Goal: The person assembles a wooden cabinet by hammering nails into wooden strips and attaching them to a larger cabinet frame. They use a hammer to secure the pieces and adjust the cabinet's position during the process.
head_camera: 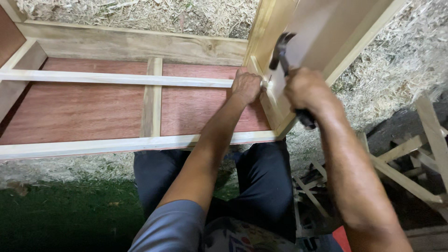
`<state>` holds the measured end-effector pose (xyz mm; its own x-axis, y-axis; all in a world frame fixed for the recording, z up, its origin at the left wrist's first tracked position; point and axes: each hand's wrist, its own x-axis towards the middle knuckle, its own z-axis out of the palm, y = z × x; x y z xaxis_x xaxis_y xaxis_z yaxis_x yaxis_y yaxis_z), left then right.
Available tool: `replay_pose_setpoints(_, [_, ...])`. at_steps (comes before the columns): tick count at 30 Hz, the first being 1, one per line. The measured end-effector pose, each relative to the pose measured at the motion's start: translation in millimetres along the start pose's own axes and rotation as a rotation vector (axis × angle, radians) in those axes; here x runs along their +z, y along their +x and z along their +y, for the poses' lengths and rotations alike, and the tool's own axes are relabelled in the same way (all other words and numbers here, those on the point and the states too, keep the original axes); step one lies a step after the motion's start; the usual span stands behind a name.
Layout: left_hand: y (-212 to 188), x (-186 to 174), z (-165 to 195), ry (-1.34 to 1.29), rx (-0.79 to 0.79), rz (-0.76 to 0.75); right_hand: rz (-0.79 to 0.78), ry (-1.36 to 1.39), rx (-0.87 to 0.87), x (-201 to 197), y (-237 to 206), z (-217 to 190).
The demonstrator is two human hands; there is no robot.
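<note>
The black hammer handle (304, 116) is mostly hidden inside the right hand (305, 91). The small nail (269, 78) beside the left hand (246, 86) is too small to make out. The pale wooden cabinet frame (116, 144) runs off the left edge.

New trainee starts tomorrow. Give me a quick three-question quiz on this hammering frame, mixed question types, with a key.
1. True or false: the right hand holds the dark-headed claw hammer with black handle raised above the pale wooden cabinet frame.
2. Multiple choice: the left hand rests at A) the far end of the thin pale wooden rail, B) the straw-like wood shavings, C) the hammer head.
3. Fill in: the flat panel inside the frame is a ______ plywood sheet.

Key: 1 true; 2 A; 3 reddish-brown.
</note>
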<state>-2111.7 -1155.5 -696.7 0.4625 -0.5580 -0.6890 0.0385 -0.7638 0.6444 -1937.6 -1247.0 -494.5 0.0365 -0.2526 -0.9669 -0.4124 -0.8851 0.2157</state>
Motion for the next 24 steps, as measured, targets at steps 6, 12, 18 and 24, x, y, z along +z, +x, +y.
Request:
replay_pose_setpoints(6, [-2.3, -0.3, -2.8, -0.055, 0.012, 0.018, 0.385, -0.027, -0.185, -22.9, -17.4, 15.6])
replay_pose_setpoints(12, [-1.2, -7.8, 1.9, -0.085, -0.018, 0.021, 0.279, -0.039, -0.197, 34.2, 15.6, 14.0])
replay_pose_setpoints(18, [-7.4, -15.8, 3.8, -0.07, -0.021, 0.02, 0.189, -0.174, -0.369, 0.2, 4.2, 21.3])
replay_pose_setpoints(24, [-7.9, -21.5, 4.9, -0.044, -0.003, 0.05, 0.424, 0.168, -0.057, -0.8, -10.9, 23.0])
